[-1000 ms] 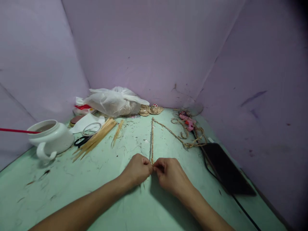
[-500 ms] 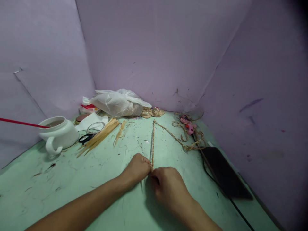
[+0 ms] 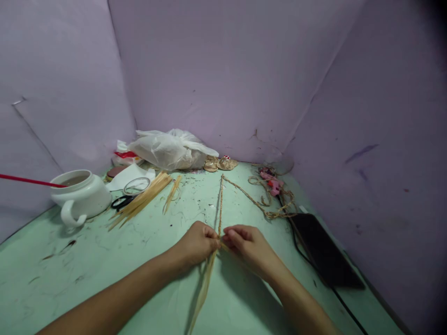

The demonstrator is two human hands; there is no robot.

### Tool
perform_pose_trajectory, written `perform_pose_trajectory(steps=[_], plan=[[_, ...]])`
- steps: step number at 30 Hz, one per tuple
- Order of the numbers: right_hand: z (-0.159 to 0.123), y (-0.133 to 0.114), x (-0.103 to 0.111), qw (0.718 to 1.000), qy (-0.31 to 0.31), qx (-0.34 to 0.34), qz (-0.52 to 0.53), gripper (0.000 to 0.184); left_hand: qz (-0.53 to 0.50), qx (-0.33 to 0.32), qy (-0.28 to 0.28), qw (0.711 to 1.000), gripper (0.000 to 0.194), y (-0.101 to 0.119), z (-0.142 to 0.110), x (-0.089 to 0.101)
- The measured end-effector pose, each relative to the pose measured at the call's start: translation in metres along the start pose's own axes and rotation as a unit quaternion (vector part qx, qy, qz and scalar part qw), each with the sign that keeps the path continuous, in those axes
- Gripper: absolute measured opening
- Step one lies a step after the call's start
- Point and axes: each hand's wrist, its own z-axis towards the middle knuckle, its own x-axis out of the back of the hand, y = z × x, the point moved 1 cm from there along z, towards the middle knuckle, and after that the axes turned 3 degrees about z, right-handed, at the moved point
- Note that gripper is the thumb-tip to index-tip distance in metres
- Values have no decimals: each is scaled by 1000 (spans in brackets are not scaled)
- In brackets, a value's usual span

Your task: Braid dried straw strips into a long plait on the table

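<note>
A thin twisted fibre cord (image 3: pixel 221 204) runs from a point near the back of the green table down to my hands, drawn straight. My left hand (image 3: pixel 199 242) pinches the cord's near end between thumb and fingers. Out of that pinch a flat, pale fibre strand (image 3: pixel 204 288) trails toward me. Just to the right, my right hand (image 3: pixel 246 244) has its fingers closed on a second strand, which shows partly under the palm. From the far point, the cord's other part slants right to a loose tangle of cord (image 3: pixel 279 214).
At left stand a white pot (image 3: pixel 82 195) with a red stick, black-handled scissors (image 3: pixel 122 202) and a bundle of straw-coloured fibre (image 3: pixel 146 197). A white plastic bag (image 3: pixel 171 149) lies at the back. On the right are a pink glue gun (image 3: pixel 272 184), a dark flat phone-like slab (image 3: pixel 324 251) and a black cable.
My right hand has turned and lifted slightly, its fingers now higher beside the cord. The pale strand trailing below my left hand has come into view.
</note>
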Motion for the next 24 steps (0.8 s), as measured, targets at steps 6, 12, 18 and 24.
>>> perform_pose_trajectory(steps=[6, 12, 18, 24], plan=[[3, 7, -16, 994, -57, -62, 63, 14, 59, -9, -40, 997, 11, 2, -1, 2], [9, 16, -14, 998, -3, -45, 34, 10, 258, 6, 27, 966, 15, 3, -6, 7], [5, 14, -20, 995, -6, -57, 84, 8, 335, -11, 75, 939, 20, 14, -25, 1], [-1, 8, -24, 984, 4, -61, 166, 7, 401, -41, 100, 910, 23, 7, -40, -24]])
